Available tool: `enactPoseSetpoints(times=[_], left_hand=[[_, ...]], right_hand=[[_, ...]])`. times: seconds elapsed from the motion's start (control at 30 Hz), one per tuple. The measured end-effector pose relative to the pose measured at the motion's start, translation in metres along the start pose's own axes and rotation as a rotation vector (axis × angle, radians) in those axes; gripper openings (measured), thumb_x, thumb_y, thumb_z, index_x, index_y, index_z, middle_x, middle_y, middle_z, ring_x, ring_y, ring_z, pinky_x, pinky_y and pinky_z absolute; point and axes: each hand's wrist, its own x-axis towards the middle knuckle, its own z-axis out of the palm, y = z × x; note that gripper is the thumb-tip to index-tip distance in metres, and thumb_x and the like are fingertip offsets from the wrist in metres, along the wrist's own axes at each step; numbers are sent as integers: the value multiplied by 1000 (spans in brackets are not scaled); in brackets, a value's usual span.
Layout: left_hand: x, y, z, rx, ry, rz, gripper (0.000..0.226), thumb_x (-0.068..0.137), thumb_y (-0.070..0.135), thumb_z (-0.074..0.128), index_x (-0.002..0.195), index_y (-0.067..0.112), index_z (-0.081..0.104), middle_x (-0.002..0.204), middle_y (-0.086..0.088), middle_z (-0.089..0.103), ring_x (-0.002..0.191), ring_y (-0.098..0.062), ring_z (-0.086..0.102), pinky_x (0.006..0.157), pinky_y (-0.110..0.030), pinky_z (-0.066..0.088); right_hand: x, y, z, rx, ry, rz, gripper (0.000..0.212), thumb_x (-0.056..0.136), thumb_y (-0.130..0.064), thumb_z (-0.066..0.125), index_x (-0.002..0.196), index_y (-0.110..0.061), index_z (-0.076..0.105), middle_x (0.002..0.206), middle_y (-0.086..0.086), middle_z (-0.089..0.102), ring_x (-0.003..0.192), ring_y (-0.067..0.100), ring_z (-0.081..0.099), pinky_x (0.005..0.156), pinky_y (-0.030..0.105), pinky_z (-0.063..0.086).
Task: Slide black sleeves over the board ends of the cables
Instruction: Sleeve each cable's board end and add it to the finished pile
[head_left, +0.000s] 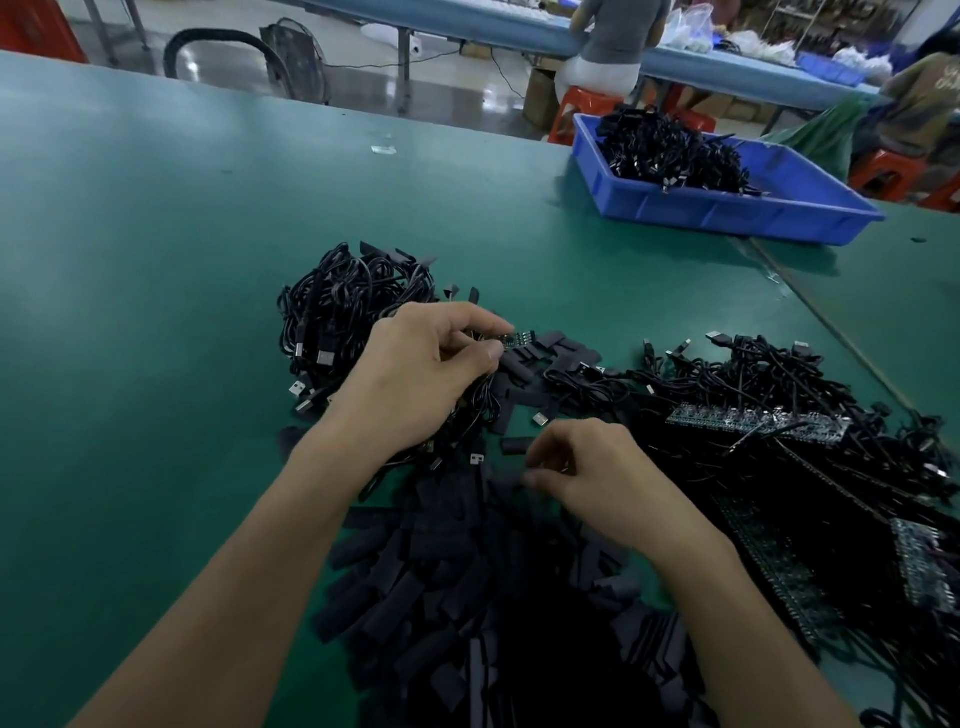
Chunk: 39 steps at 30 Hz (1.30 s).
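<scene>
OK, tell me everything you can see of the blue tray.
The tray is shallow, rectangular, blue plastic, with ribbed walls and a lipped rim. It sits flat on the green table, far right, near the back edge. A tangle of black cables fills its far left end; the floor at the right end shows bare.

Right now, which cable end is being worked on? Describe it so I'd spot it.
On the green table, find the coiled cable heap. The left hand lies over its right side, pinching a small circuit board at its fingertips. Unlike the black sleeves beside it, it shows green with tiny metal parts.
</scene>
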Motion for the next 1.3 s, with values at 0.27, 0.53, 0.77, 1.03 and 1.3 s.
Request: enactPoseSetpoints(times=[0.27,0.53,0.77,1.03,1.3], left_hand=[[0,-3,1,-6,-11,27,19,95,24,69,104,39,75,75,6,73,56,-7,55,56,-14,43],[1,-5,0,-11,12,25,16,94,21,69,105,32,75,79,1,73,80,-18,69,80,-28,57],[0,-3,0,31,27,-9,16,93,22,71,105,31,77,73,6,68,59,2,54,63,-9,41],[-2,1,0,43,-20,-24,17,92,25,72,109,28,70,75,16,75,73,5,66,72,-11,48],[-2,4,2,27,-10,-25,7,90,24,74,88,30,71,72,19,74,69,6,68,62,-6,45]], right_hand=[[-4,-10,11,11,-99,2,21,84,-34,80,99,-29,65,97,-12,58,86,7,58,78,27,52],[-5,-14,13,80,-26,-29,21,94,-27,68,86,-33,50,86,-10,63,70,3,57,55,13,39],[-5,-17,8,278,115,-94,20,101,-17,56,104,-36,61,89,-22,62,79,-12,58,62,5,43],[-8,-8,-18,651,397,-139,24,95,-11,64,99,-34,71,73,-13,67,65,4,60,60,19,47],[-9,-16,-27,700,526,-215,21,87,-16,76,98,-33,71,83,-14,75,74,2,69,70,13,52]])
